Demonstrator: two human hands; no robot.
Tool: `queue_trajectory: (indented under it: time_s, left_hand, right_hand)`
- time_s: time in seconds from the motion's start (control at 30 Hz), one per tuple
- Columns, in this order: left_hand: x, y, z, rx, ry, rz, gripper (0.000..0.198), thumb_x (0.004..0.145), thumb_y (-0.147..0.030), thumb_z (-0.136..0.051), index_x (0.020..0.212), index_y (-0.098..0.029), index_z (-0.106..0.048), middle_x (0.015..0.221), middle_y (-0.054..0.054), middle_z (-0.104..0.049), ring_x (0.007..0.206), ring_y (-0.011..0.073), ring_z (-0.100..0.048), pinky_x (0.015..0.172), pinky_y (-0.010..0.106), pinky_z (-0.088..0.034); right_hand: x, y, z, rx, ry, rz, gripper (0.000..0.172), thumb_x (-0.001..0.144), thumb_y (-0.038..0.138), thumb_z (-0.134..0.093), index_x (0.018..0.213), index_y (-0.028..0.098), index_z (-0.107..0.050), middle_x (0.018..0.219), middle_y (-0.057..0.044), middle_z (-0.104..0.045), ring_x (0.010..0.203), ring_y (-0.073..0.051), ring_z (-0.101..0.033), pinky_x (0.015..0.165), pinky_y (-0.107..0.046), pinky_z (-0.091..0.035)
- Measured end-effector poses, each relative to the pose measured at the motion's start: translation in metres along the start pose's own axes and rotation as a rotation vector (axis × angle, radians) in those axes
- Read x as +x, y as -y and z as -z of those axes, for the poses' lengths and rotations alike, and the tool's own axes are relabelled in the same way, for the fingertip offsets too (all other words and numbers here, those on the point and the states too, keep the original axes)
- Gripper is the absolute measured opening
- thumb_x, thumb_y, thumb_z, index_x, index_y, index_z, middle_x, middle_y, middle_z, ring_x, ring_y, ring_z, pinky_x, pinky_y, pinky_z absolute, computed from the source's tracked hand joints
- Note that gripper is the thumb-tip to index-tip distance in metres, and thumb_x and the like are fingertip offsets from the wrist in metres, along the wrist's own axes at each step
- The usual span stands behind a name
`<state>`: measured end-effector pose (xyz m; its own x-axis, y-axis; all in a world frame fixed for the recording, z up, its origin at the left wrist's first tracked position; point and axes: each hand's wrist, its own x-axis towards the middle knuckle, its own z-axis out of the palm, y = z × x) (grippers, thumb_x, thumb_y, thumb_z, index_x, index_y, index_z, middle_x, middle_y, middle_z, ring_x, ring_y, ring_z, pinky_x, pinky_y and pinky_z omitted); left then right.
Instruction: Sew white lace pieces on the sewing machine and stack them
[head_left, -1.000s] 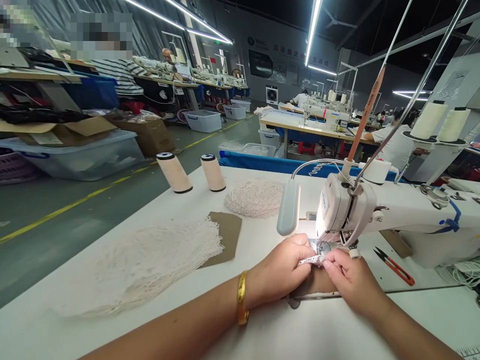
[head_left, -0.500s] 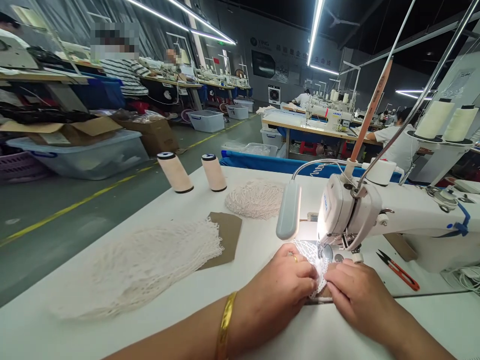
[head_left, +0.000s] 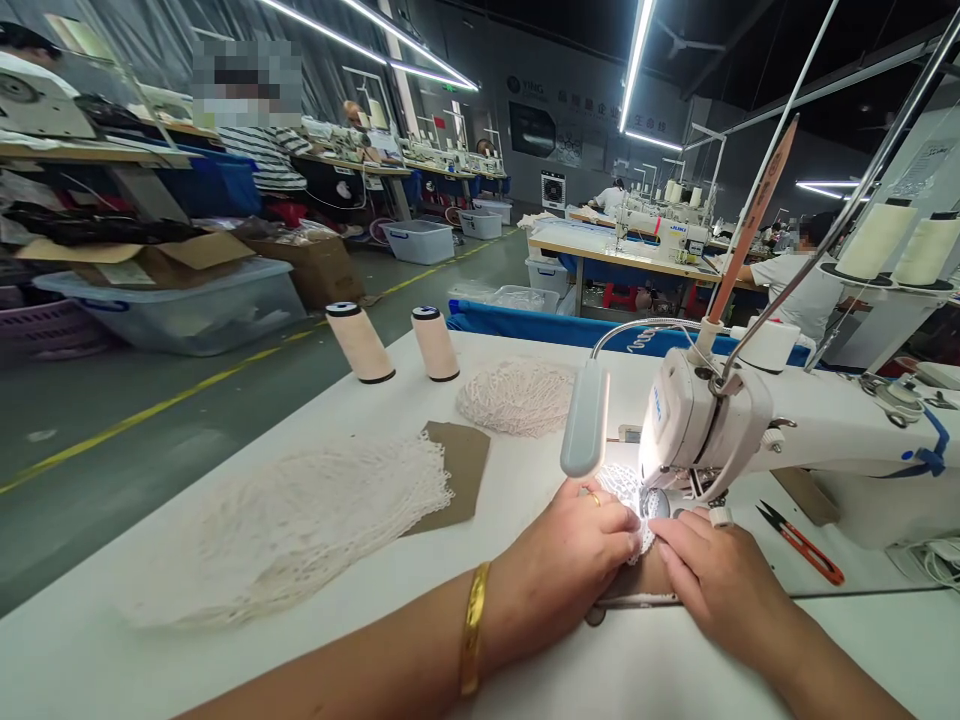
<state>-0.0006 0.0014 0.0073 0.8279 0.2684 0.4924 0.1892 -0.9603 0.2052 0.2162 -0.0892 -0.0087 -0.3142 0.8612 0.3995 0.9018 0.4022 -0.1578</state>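
Under the needle of a white sewing machine (head_left: 701, 420) lies a small white lace piece (head_left: 621, 484), brightly lit by the machine's lamp (head_left: 585, 420). My left hand (head_left: 574, 545), with a ring and a gold bangle, has its fingers closed on the lace's near left side. From the right, my right hand (head_left: 724, 570) pinches the lace's near edge, its fingertips just in front of the presser foot. Part of the lace is hidden beneath my fingers. To the right of that hand lie orange-handled thread snips (head_left: 802, 545).
A large pile of lace (head_left: 300, 510) covers part of a brown card (head_left: 461, 475) on the left. Behind it are a smaller lace pile (head_left: 517, 397) and two thread cones (head_left: 360, 343). Across the aisle, co-workers sit at other machines, near plastic bins (head_left: 418, 243).
The lace has slid a little away from me under the needle, and more brown surface shows before it. Both hands stay on it. The whole view has shifted slightly.
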Motion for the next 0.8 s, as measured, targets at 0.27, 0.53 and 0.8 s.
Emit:
queue_trajectory:
  time_s: [0.27, 0.53, 0.8]
  left_hand:
    - [-0.004, -0.001, -0.003, -0.019, -0.038, -0.061, 0.028, 0.098, -0.005, -0.051, 0.098, -0.021, -0.075, 0.090, 0.002, -0.077, 0.076, 0.0189, -0.066, 0.090, 0.043, -0.040]
    - [-0.003, 0.006, -0.009, -0.018, -0.058, -0.057, 0.025, 0.098, -0.007, -0.053, 0.097, -0.020, -0.074, 0.092, 0.001, -0.077, 0.077, 0.0185, -0.066, 0.088, 0.043, -0.038]
    - [0.001, 0.010, -0.004, 0.040, -0.009, -0.012, 0.029, 0.102, -0.010, -0.050, 0.096, -0.022, -0.076, 0.091, 0.002, -0.076, 0.082, 0.0189, -0.066, 0.091, 0.038, -0.043]
  right_hand:
    - [-0.004, 0.001, 0.000, 0.016, 0.017, 0.036, 0.026, 0.095, 0.006, -0.046, 0.098, 0.024, -0.066, 0.077, -0.001, -0.059, 0.070, -0.021, -0.051, 0.062, -0.032, -0.030]
    - [-0.002, 0.000, -0.003, 0.017, -0.040, 0.016, 0.029, 0.097, 0.008, -0.044, 0.103, 0.023, -0.068, 0.073, 0.000, -0.056, 0.067, -0.020, -0.051, 0.058, -0.031, -0.029]
    - [0.003, -0.002, -0.005, 0.003, -0.024, -0.044, 0.029, 0.102, 0.014, -0.043, 0.112, 0.024, -0.069, 0.083, -0.003, -0.067, 0.073, -0.022, -0.063, 0.058, -0.033, -0.032]
